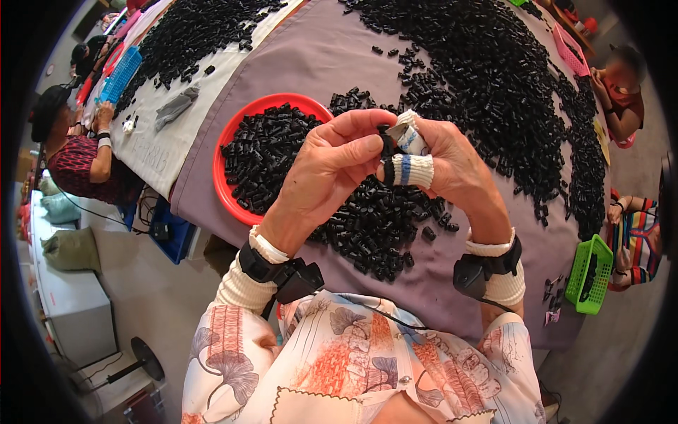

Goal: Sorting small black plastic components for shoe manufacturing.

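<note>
My left hand (pixel 328 166) pinches a small black plastic part (pixel 386 145) between thumb and fingertips, above the table. My right hand (pixel 455 155) is closed on the same part from the other side. White knitted covers with blue stripes (pixel 413 169) wrap the thumb and a finger of that hand and hide some of the grip. Below both hands lies a loose heap of short black cylindrical parts (pixel 378 230). A red round basin (pixel 224 185) full of similar parts (pixel 265 159) stands just left of my left hand.
A mauve cloth (pixel 452 279) covers the table, with a big pile of black parts (pixel 487 78) across its far side. At the right edge stands a green basket (pixel 590 275); a blue basket (pixel 121 74) is far left. People sit on both sides, including one in patterned clothing (pixel 85 159).
</note>
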`<move>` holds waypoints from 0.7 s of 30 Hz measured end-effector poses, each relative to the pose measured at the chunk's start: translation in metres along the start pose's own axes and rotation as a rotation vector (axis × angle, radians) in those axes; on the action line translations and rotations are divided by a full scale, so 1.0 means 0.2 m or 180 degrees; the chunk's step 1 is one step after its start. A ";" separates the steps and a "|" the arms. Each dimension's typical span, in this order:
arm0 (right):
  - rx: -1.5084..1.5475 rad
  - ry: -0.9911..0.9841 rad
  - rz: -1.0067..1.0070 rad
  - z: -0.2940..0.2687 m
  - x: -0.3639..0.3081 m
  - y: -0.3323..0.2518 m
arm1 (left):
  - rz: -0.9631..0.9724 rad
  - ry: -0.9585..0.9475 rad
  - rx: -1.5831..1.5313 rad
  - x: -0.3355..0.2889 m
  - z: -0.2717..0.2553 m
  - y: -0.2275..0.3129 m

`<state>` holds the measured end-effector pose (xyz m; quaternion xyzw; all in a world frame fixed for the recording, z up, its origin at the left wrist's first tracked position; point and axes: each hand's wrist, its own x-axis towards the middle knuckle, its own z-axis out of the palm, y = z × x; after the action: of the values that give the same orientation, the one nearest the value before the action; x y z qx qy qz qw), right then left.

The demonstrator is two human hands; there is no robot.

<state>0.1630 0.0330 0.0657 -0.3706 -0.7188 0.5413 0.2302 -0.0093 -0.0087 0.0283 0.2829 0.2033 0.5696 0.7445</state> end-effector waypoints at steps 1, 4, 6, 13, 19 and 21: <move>-0.0061 0.0000 0.0047 0.00 0.00 0.00 | -0.0017 0.0007 0.0044 0.00 0.00 0.00; -0.0202 0.0024 0.0027 0.00 0.00 0.00 | -0.0035 0.0085 0.0108 0.00 0.01 0.00; -0.0280 0.0046 -0.0041 0.00 0.00 0.00 | -0.0053 0.0000 0.0062 0.01 -0.02 0.00; -0.0207 -0.0104 0.0007 0.01 0.00 -0.01 | -0.0091 0.0002 0.0144 0.00 -0.04 0.00; -0.0176 -0.0083 -0.0149 0.04 0.00 0.00 | -0.0017 0.0119 0.0300 -0.01 -0.02 0.00; -0.0195 -0.0085 -0.0153 0.05 0.01 0.01 | 0.0052 0.0090 0.0292 -0.01 -0.03 0.00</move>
<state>0.1559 0.0290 0.0604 -0.3529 -0.7467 0.5183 0.2221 -0.0139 -0.0097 0.0240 0.3103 0.2373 0.5697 0.7231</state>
